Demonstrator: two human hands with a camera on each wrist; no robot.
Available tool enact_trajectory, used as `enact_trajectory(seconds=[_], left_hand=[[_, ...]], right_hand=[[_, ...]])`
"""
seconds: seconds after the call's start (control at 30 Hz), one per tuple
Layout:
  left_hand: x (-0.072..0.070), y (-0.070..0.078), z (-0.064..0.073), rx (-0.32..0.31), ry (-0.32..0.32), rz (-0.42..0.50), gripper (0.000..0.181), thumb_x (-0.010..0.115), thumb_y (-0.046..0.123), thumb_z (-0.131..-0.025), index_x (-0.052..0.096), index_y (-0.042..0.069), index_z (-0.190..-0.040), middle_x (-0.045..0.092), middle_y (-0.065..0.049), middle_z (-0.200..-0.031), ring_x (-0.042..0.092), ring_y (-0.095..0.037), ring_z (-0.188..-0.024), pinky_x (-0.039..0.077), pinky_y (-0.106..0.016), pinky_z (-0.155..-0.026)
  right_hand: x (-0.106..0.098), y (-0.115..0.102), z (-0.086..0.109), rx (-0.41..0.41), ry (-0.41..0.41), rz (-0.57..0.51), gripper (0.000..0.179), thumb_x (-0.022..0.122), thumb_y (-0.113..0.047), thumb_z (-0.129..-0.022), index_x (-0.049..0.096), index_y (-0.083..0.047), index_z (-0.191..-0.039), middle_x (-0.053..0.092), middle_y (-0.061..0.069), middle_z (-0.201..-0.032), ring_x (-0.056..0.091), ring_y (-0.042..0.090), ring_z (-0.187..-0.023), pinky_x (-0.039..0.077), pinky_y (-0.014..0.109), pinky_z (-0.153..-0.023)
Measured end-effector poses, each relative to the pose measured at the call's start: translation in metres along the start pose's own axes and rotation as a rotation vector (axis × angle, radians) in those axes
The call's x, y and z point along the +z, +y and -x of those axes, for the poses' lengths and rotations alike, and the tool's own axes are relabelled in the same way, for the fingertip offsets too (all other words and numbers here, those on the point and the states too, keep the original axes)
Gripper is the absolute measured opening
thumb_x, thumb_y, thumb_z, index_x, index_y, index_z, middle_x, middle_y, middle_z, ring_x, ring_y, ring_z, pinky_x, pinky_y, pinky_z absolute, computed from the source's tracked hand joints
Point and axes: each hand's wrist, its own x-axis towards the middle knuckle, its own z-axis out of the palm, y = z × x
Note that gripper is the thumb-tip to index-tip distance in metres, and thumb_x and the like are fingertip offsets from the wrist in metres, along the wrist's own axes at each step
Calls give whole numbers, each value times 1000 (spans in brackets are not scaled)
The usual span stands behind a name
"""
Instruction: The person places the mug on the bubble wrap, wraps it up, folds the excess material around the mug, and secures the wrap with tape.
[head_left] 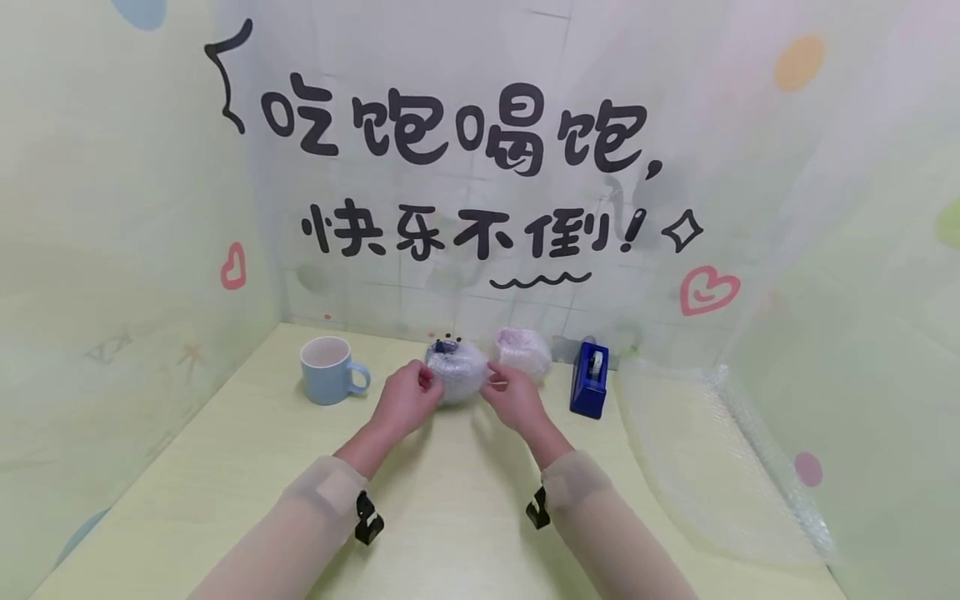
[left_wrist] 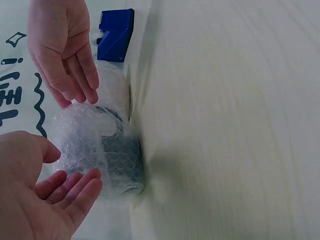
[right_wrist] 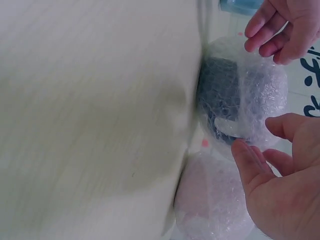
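Observation:
A bundle of clear bubble wrap [head_left: 459, 379] with a dark grey-blue, cup-sized thing inside stands by the back wall. My left hand [head_left: 408, 396] is at its left side, and my right hand [head_left: 516, 397] is at its right. In the left wrist view, the left hand [left_wrist: 42, 195] has loosely bent fingers at the wrap, with thumb and fingers apart. The right wrist view shows the right hand [right_wrist: 282, 185] in a similar relaxed pose, fingertips right at the plastic. Just right of this bundle sits a pinkish bubble-wrapped bundle [head_left: 525, 358].
On the left stands a light blue mug [head_left: 325, 375], its handle to the right. A blue tape dispenser [head_left: 589, 387] is right of the bundles. Along the table's right side lies a sheet of bubble wrap [head_left: 697, 475]. Printed walls enclose the table [head_left: 450, 517].

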Motion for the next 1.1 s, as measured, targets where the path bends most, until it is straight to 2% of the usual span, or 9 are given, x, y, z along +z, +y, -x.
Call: enact_trajectory(seconds=[0.17,0.37,0.5,0.63,0.77,0.83,0.9,0.97,1.1], left_hand=[[-2,2,-15,-35,-68,67,43,60,22,-104,63,-6,-136,73,-24,-133,72,-40,-124,60,-52,-107],[-5,4,-25,-33,-166,105,64,56,22,-105,45,-7,-161,51,-27,-165,58,-43,-148,47,-53,-125],[-3,4,-27,-29,-211,84,71,59,28,-106,38,-2,-167,48,-28,-167,54,-45,-151,44,-55,-128],[0,3,-27,-21,-260,72,76,63,30,-106,35,-2,-169,43,-30,-169,48,-48,-155,40,-58,-130],[1,1,-25,33,-333,60,79,64,28,-105,32,-7,-168,29,-29,-177,29,-49,-165,26,-60,-136],[0,0,-22,79,-344,29,78,65,25,-104,33,-9,-166,28,-30,-177,24,-50,-166,22,-61,-137],[0,-2,-19,124,-335,-10,76,64,22,-103,35,-12,-164,33,-33,-174,27,-51,-165,22,-62,-137],[-1,-4,-14,169,-325,-45,73,65,19,-103,38,-12,-163,38,-34,-170,32,-52,-162,25,-63,-136],[-6,-7,-4,246,-329,-88,70,65,17,-103,40,-11,-162,41,-34,-168,37,-53,-159,28,-64,-134]], right_hand=[[0,-2,-11,12,-45,-16,63,64,-3,-101,47,7,-161,62,28,-153,67,42,-138,59,47,-113],[-1,-3,-17,12,-99,25,68,61,-10,-105,38,2,-168,48,24,-168,62,42,-144,55,51,-118],[-1,-4,-17,53,-143,23,73,62,-13,-106,32,-6,-172,41,21,-174,66,39,-133,61,49,-106],[-1,-4,-17,52,-162,41,78,62,-11,-103,29,-8,-174,39,22,-175,66,35,-119,59,46,-97],[-1,-3,-15,42,-178,59,79,62,-11,-103,28,-7,-174,36,20,-177,66,38,-114,57,52,-104],[-3,-2,-13,24,-191,75,79,62,-11,-103,28,-6,-173,35,19,-178,66,40,-116,56,54,-108],[-7,-3,-8,4,-208,87,77,63,-11,-103,30,-5,-173,37,20,-177,68,40,-116,58,53,-106],[-15,-3,-3,-17,-217,89,74,63,-11,-103,35,-4,-171,43,22,-173,72,39,-112,62,50,-99],[-45,-6,16,-27,-208,110,61,61,-11,-105,48,-2,-164,56,23,-162,77,35,-112,67,41,-87]])
